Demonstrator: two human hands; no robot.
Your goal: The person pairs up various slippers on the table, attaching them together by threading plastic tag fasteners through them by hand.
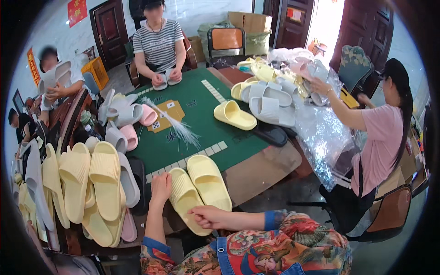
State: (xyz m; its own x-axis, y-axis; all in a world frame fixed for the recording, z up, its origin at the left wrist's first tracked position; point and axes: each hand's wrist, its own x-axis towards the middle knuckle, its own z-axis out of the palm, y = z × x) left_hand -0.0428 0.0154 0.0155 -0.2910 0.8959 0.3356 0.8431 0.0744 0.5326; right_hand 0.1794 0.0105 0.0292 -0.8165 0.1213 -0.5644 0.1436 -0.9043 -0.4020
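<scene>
In front of me a pair of pale yellow slide slippers lies side by side, the left slipper (183, 192) reaching over the table's near edge and the right slipper (208, 183) touching it. My left hand (161, 187) is closed beside the left slipper's strap; its fingertips are partly hidden. My right hand (208, 217) is closed in a pinch over the heel end of that same slipper. Whatever either hand holds is too small or too hidden to name. Farther up the table lies a bundle of thin white plastic strands (176, 123).
Several yellow slippers (104, 176) are stacked at my left, with grey and pink ones behind. More slippers (270, 103) and clear plastic bags (321, 137) heap up on the right. Three people sit round the green table mat (201, 142), handling slippers or bags; another is far left.
</scene>
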